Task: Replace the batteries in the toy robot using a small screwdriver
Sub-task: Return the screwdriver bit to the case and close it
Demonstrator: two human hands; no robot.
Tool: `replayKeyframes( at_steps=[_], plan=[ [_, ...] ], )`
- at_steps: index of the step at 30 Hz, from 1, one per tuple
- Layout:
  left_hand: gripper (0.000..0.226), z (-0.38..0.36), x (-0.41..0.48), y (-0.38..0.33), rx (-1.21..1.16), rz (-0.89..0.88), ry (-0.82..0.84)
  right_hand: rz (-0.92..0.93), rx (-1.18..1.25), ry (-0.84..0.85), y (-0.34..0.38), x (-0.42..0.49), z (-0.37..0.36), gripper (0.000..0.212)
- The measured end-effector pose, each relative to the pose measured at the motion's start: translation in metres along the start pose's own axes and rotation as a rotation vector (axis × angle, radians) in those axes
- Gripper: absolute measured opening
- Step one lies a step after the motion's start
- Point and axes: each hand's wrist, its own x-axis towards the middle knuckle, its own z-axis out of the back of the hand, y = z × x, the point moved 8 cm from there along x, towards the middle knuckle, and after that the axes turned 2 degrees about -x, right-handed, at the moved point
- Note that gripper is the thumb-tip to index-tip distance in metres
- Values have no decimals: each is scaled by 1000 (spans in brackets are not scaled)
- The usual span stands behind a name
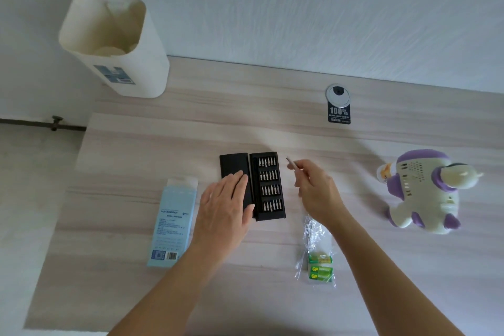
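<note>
A black screwdriver kit lies mid-table: its bit tray [268, 185] holds several rows of bits, and its black sleeve [234, 166] lies just left of it. My left hand [225, 207] rests flat on the sleeve, fingers straight. My right hand [317, 189] is right of the tray and pinches a slim grey screwdriver handle [291, 163], tip pointing up-left. The white and purple toy robot [424, 191] lies on its front at the right, its back grille up. Green GP batteries [321, 269] sit in a clear bag near my right forearm.
A light blue cardboard box [174, 224] lies left of my left hand. A tall cream bin [114, 43] stands at the table's back left corner. A cable grommet with a black tag [338, 103] is at the back. The table's left edge drops off past the blue box.
</note>
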Motion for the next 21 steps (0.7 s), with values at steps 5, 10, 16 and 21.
replayKeyframes(
  at_steps=[5,10,16,21],
  plan=[
    [56,6,5,12,-25,-45,-44,-90,126,-73,-1,-18,-21,6],
    [54,11,21,22,-16,-126,-85,-65,21,-172,6,-15,-41,6],
    [65,7,45,33,-3,-205,25,-71,-49,-303,16,-21,-50,7],
    [74,-2,53,27,-18,-297,114,-44,-87,-418,24,-20,-56,7]
  ],
)
